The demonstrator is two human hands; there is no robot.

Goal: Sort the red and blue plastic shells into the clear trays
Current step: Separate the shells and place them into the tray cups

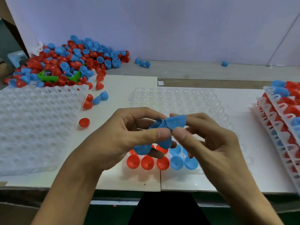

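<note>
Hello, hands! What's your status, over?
Left hand grips nested blue shells; right hand pinches the top blue shell. Middle tray: near row has red and blue. Nothing blocking.

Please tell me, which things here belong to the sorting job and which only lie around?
Job: blue shells held by left hand and right hand; middle tray; shell pile; filled trays.
Lying about: paper scrap; green box.

Filled tray stack (280, 111): cut off by the right edge.
Centre tray (186, 98): near rows partly hidden behind both hands.
Green box (48, 77): mostly buried under shells, left.
</note>
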